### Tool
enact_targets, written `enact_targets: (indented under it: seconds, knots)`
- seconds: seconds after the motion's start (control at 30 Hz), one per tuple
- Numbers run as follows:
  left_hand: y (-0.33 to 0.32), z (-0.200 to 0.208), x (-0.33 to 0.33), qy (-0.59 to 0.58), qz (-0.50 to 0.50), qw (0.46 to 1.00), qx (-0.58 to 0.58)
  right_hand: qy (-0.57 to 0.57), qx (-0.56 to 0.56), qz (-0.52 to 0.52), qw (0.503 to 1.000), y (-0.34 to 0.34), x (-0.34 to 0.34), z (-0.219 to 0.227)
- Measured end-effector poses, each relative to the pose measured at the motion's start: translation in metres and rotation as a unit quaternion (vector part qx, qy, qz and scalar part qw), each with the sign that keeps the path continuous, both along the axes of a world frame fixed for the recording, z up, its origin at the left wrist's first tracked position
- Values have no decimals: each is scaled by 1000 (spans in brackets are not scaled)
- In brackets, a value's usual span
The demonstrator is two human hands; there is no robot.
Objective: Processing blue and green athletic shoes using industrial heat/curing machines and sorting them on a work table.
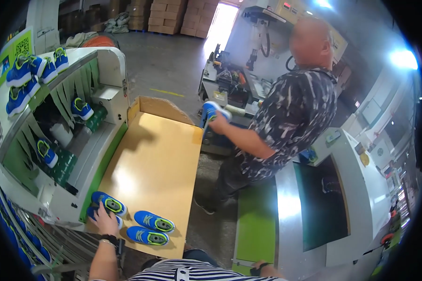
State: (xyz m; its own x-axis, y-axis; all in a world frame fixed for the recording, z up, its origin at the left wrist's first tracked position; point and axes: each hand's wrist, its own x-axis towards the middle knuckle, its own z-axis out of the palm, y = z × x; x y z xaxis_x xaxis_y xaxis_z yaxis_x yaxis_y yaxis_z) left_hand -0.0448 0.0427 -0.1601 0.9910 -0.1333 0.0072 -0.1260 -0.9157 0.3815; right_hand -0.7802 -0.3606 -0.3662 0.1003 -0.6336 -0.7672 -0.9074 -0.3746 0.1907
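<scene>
My left hand (105,221), with a dark band at its wrist, grips a blue shoe (120,222) at the near left corner of the wooden tabletop (150,145). The hand covers much of that shoe. Right behind it lies another blue shoe (111,204) with lime lining and a white sole. A pair rests to the right: one blue shoe (147,219) with a second blue shoe (139,235) nearer to me. My right hand (262,268) is low at the bottom edge, beside a green panel (255,229). Something dark is at that hand, and its fingers are not clear.
At left stands a white machine (112,65) with hanging strips; blue shoes sit on its green rollers (63,166) and on top. Across the table a person (290,107) in a patterned shirt holds a blue shoe (213,111). Another white machine (361,196) stands at right.
</scene>
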Motion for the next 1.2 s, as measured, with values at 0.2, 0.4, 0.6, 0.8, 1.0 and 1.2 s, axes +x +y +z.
enact_targets:
  seconds: [0.2,0.4,0.6,0.8,1.0,1.2]
  knots:
    - [-5,10,15,-90,38,995,-35,-59,-17,-53,997,89,23,-63]
    - [5,-9,8,-116,10,993,22,-246,153,-162,943,130,161,21]
    - [5,-8,7,-127,-1,992,7,-307,93,-148,936,126,179,58]
    - [-3,1,7,-106,-8,994,14,-303,60,-106,945,121,158,21]
    - [5,-4,9,-112,1,993,23,-286,44,-81,954,138,165,21]
    - [-5,2,3,-102,-13,994,30,-297,43,-108,948,148,148,14]
